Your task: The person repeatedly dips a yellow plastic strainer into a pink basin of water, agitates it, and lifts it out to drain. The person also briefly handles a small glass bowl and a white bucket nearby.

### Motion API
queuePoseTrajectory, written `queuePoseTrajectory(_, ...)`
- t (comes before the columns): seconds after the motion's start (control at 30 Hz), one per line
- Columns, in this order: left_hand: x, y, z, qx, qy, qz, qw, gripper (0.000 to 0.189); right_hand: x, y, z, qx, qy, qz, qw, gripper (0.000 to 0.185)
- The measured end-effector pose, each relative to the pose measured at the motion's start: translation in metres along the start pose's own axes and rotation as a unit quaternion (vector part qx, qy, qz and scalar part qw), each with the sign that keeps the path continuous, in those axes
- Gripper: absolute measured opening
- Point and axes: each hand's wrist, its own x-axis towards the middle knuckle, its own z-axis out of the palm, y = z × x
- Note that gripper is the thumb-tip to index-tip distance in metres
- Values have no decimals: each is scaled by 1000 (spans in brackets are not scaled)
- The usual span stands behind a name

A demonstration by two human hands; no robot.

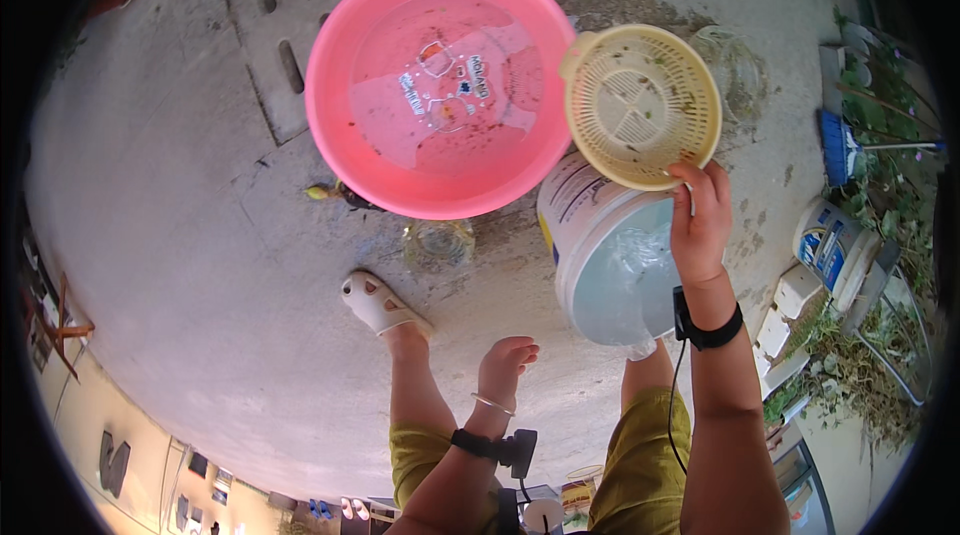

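My right hand point(701, 216) grips the near rim of a pale yellow plastic colander point(637, 107), which has small plant bits in it. The colander overlaps the edge of a pink plastic basin point(330, 122) holding shallow water and dark specks. Below the colander, a white plastic bucket point(559, 194) appears tilted with its mouth towards me. Something clear and shiny shows inside; whether it is water or plastic film I cannot tell. My left hand point(504, 370), wearing a bangle, hangs above the ground, left of the bucket, with no object visible in it; its fingers are foreshortened.
A clear glass vessel point(439, 244) stands below the basin, another clear vessel point(731, 74) beyond the colander. A slotted drain cover point(259, 47) is at the upper left. Along the right are a blue brush point(836, 149), a printed bucket point(825, 242) and plants point(892, 197).
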Motion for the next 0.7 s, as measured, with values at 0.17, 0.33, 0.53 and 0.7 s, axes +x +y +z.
queuePoseTrajectory(0.17, -3, 4, -2, -10, 0, 8, 1000, 27, -11, -3, -9, -26, 1, 13, 1000, 27)
queuePoseTrajectory(0.33, -4, 3, -1, -34, 9, 23, 999, 21, -18, -5, -11, -35, 11, 12, 999, 26)
queuePoseTrajectory(0.53, -5, 1, -3, -34, -10, 7, 999, 27, -11, -12, -8, -28, 10, -1, 1000, 25)
queuePoseTrajectory(0.7, -4, -1, -2, -48, 4, 23, 999, 22, -1, -22, -5, -16, 4, -14, 1000, 24)
